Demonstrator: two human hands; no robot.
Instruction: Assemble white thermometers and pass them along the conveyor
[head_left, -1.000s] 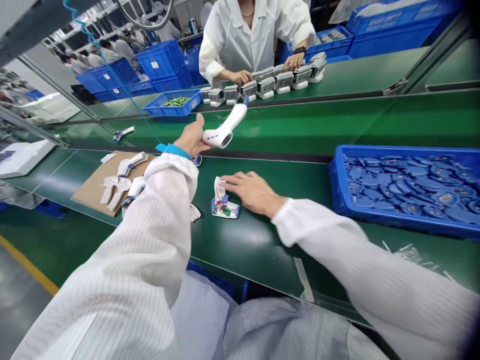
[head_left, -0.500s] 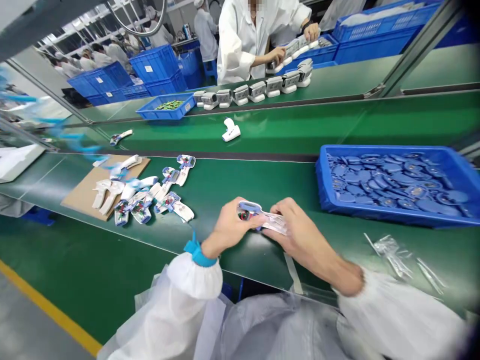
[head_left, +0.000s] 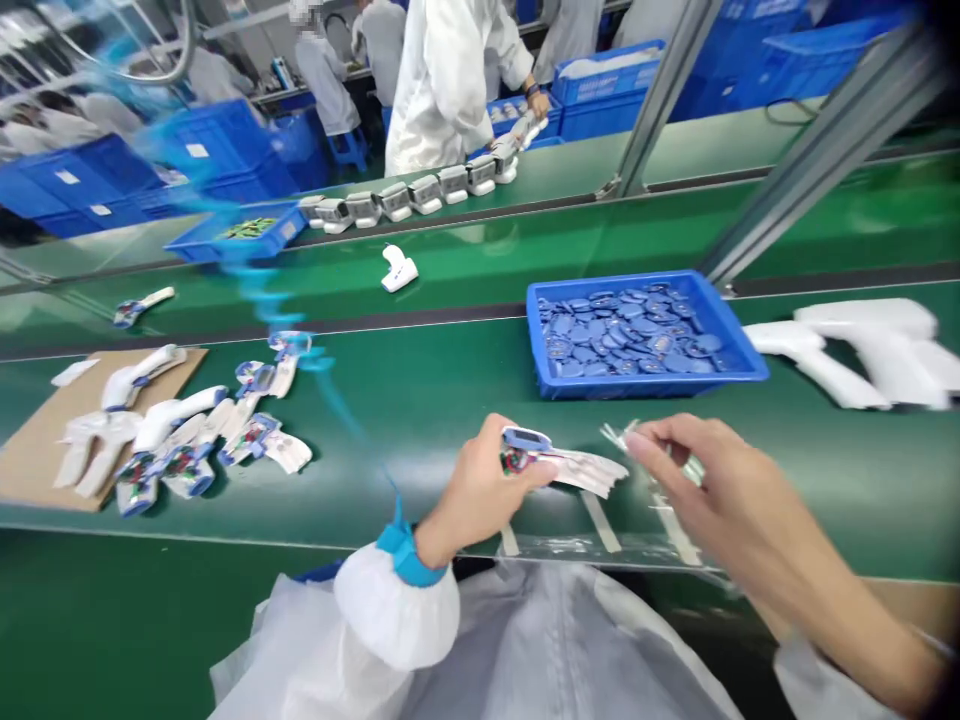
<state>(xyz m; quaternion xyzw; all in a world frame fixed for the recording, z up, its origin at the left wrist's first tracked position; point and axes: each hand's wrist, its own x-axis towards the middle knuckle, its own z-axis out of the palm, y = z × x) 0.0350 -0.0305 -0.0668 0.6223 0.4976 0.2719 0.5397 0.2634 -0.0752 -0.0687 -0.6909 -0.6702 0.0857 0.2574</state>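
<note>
My left hand [head_left: 480, 480] grips an open, gun-shaped handheld thermometer [head_left: 589, 470] by its head end. A small display in a blue frame and some red and green inner parts show there, while its white handle points right. To the right of the handle, my right hand [head_left: 720, 495] pinches several thin, pale strips [head_left: 616, 437] between thumb and fingers. The strips' tips are close to the handle's end but apart from it. What lies deeper inside the right hand is partly hidden.
A blue tray [head_left: 536, 345] of blue oval parts stands beyond my hands. Opened thermometers [head_left: 255, 435] lie at left beside a cardboard sheet [head_left: 26, 440]. White gun-shaped shells [head_left: 874, 340] lie at right. A coiled blue cord [head_left: 262, 290] runs to my left wristband. Across the belt, a person [head_left: 435, 90] works.
My right hand has let go of the thermometer's handle, moved right and picked up thin strips. My left hand still holds the thermometer. The view has turned to the right.
</note>
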